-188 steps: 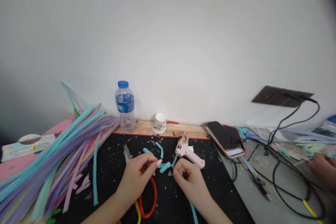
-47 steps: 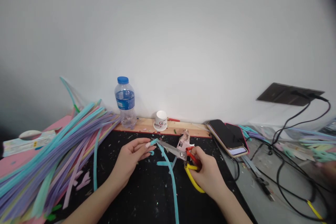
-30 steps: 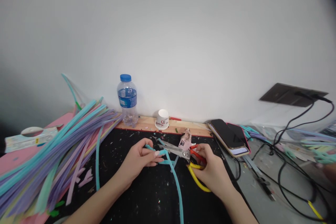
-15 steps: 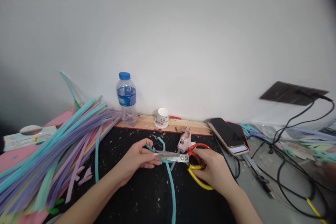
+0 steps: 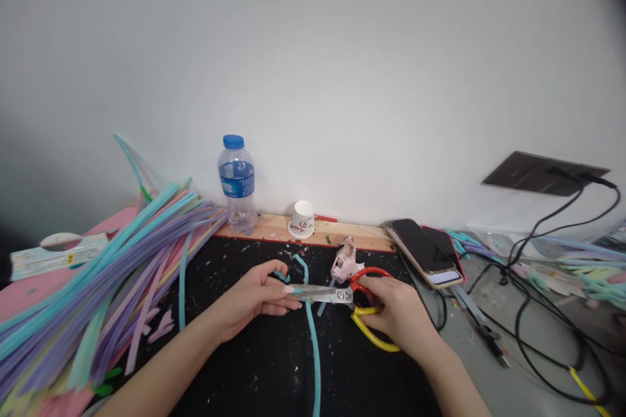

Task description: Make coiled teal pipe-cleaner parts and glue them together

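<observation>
My left hand (image 5: 261,291) is closed, thumb and fingers pinching a short curled teal pipe cleaner (image 5: 282,277). In my right hand (image 5: 396,313) are scissors (image 5: 337,295) with one red and one yellow handle loop. Their blades point left and reach my left fingertips, almost together. A long teal pipe cleaner (image 5: 313,345) runs down the black mat under the blades. Whether it joins the curled piece is hidden by my fingers and the blades. Just behind the scissors lies a pale pink glue gun (image 5: 345,264) with a stained tip.
Left of the mat (image 5: 254,365), a large bundle of pastel pipe cleaners (image 5: 147,247) lies over a pink surface. A plastic bottle (image 5: 237,186) and paper cup (image 5: 302,218) stand by the wall. Phones (image 5: 425,247) and black cables (image 5: 521,313) occupy the right side.
The scissor blades have come closer together at my left fingertips. The lower end of the long teal pipe cleaner has swung slightly left. Both hands stay nearly in place.
</observation>
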The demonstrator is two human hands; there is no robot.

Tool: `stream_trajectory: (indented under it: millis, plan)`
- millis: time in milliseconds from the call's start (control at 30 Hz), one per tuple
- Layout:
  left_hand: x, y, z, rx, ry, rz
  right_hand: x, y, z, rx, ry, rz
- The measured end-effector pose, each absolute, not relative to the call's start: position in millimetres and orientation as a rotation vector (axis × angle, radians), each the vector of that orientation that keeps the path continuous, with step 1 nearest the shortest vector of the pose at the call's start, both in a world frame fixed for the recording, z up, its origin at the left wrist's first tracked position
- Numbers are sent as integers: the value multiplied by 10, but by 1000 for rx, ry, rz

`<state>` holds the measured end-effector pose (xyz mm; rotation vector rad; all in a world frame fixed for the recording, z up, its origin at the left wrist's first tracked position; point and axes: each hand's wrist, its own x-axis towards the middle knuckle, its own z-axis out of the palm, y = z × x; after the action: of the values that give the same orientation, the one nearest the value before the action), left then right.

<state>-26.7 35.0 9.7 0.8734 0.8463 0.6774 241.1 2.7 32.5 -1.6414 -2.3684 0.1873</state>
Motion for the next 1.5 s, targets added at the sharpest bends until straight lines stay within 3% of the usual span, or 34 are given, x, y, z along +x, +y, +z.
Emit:
stream_trajectory:
  millis: [1500]
  plan:
    - [-206,333,48,864,793,849,2341,-19,318,-1815,-2449,96]
